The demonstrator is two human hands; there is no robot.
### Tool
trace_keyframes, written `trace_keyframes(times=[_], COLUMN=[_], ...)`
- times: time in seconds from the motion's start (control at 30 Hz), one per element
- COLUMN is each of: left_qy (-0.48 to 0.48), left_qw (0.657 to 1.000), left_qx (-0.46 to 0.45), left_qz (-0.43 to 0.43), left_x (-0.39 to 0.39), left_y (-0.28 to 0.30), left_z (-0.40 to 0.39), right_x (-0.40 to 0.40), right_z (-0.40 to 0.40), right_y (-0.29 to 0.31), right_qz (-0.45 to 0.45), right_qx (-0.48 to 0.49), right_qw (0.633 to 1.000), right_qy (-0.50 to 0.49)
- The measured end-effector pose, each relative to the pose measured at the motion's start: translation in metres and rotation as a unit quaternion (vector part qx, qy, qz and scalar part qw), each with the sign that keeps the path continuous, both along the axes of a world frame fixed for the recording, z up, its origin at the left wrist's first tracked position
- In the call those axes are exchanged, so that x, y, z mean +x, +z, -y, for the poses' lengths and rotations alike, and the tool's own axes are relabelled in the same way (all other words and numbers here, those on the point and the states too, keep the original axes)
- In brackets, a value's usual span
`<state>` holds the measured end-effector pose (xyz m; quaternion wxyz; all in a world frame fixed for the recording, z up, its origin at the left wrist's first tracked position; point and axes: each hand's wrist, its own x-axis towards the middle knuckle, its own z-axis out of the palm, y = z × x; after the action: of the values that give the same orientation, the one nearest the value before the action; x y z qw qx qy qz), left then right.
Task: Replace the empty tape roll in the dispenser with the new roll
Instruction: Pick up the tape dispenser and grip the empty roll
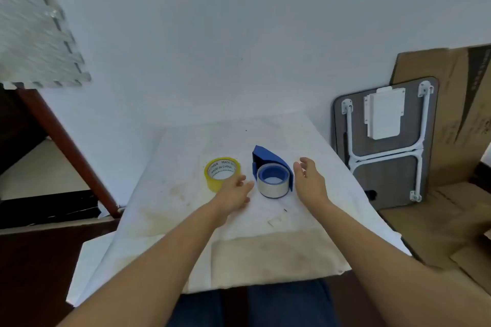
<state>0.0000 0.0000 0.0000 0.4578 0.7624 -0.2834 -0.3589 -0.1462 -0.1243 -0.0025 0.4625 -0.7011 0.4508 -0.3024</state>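
Observation:
A blue tape dispenser [268, 160] lies on the white cloth-covered table [265, 249], with a pale grey, nearly bare roll [273, 188] seated around its blue hub. To its left lies a yellow tape roll [216, 185] printed "MADE IN CHINA". My left hand [235, 194] hovers between the yellow roll and the dispenser, fingers apart, holding nothing. On the dispenser's right side is my right hand [309, 180], fingers spread and close to the blue body, not gripping it.
A folded grey lap table with white legs [385, 146] leans against cardboard [457, 114] at the right. A dark red wooden post [66, 146] slants at the left. Small paper scraps [276, 220] lie on the cloth near my forearms.

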Motion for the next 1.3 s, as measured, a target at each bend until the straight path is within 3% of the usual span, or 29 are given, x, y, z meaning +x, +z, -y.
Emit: trace_keyframes(times=[0.27,0.47,0.6,0.87,1.1,1.3], left_qy=[0.042,0.011,-0.009,-0.079,-0.115,-0.145], left_qw=[0.997,0.998,0.999,0.996,0.991,0.987], left_qx=[-0.022,-0.003,0.012,0.0,-0.024,-0.062], left_qz=[-0.068,-0.064,-0.05,-0.035,-0.065,-0.041], left_x=[-0.013,-0.013,-0.009,-0.01,-0.016,-0.007], left_y=[-0.005,-0.005,-0.005,0.001,0.007,0.015], left_z=[0.025,0.035,0.039,0.031,0.013,-0.01], right_x=[0.016,0.026,0.025,0.014,0.021,0.02], right_z=[0.024,0.03,0.027,0.002,-0.024,-0.036], right_y=[-0.007,-0.017,-0.024,-0.014,-0.017,-0.008], right_qz=[-0.046,-0.121,-0.126,-0.028,0.125,0.149], right_qx=[0.042,-0.003,-0.045,0.049,0.107,0.174], right_qw=[0.997,0.991,0.988,0.997,0.986,0.972], right_qy=[0.038,0.05,0.071,0.053,0.028,0.045])
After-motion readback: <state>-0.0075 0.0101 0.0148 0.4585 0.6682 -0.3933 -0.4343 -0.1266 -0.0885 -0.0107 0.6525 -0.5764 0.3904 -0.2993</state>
